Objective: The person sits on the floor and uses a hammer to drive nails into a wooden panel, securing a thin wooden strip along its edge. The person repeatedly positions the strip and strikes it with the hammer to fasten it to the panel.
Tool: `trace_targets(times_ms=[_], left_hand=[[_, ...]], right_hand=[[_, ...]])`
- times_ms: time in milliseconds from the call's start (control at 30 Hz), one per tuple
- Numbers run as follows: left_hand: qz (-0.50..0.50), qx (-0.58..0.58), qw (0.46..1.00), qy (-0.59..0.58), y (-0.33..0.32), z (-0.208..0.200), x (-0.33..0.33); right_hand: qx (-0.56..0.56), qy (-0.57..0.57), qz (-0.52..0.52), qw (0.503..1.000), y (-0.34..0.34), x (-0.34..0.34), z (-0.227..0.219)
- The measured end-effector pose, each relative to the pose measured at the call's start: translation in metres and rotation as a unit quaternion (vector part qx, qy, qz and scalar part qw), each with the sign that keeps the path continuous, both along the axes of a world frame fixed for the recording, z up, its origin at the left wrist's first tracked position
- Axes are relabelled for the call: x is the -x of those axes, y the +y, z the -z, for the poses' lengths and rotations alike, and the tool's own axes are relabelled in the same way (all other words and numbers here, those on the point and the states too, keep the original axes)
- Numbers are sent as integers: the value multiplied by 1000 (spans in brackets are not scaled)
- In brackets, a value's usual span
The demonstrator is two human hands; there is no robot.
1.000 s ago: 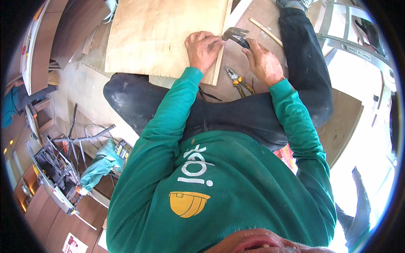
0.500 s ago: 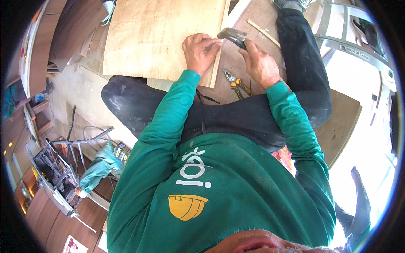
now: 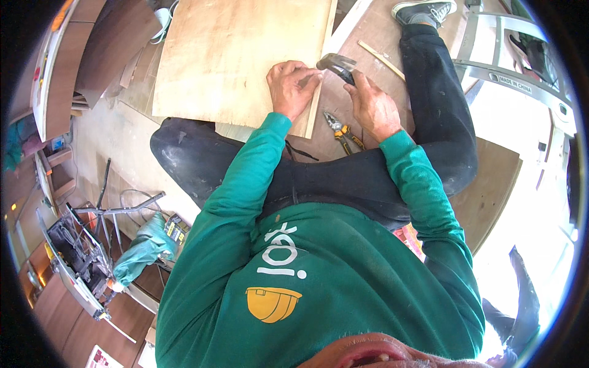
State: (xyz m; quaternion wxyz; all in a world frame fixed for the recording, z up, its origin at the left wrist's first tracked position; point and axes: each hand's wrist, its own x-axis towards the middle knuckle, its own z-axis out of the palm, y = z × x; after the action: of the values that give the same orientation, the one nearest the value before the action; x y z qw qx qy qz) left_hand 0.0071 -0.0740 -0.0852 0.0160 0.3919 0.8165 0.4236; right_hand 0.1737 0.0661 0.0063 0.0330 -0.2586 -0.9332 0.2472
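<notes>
A pale plywood panel [image 3: 227, 61] rests across my lap's far side, with a narrow wood strip [image 3: 314, 110] along its right edge. My left hand [image 3: 291, 89] lies on the panel near that edge, thumb and fingertips pinched together; whatever they hold is too small to make out. In my right hand [image 3: 375, 107] is a claw hammer [image 3: 336, 62], gripped by its dark handle. Its metal head is right beside the pinched fingertips, at the panel's edge. Combination pliers [image 3: 343, 132] with yellow and black handles lie on the board below, between panel and right wrist.
A thin wood stick [image 3: 381, 59] lies beyond my right hand, near my outstretched leg [image 3: 432, 86]. An aluminium ladder [image 3: 509, 76] is at far right. To the left stand a power tool on a stand [image 3: 80, 251] and a green cloth [image 3: 144, 248]. Brown boards [image 3: 113, 49] lean at upper left.
The view has shifted a little, so the panel and hands appear slightly lower and more of my shoe shows. Both hands keep nearly the same pose, the hammer head still by the left fingertips.
</notes>
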Motion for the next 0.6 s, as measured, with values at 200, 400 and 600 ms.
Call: trace_targets(times_ms=[200,400,600], left_hand=[[-2,22,1000,18,-3,6,0],[5,10,1000,2,-4,-1,0],[0,47,998,44,-15,-13,-30]], right_hand=[[5,-18,-1,1000,5,-4,15],[8,51,36,998,5,-3,-1],[24,65,30,997,9,-6,-3]])
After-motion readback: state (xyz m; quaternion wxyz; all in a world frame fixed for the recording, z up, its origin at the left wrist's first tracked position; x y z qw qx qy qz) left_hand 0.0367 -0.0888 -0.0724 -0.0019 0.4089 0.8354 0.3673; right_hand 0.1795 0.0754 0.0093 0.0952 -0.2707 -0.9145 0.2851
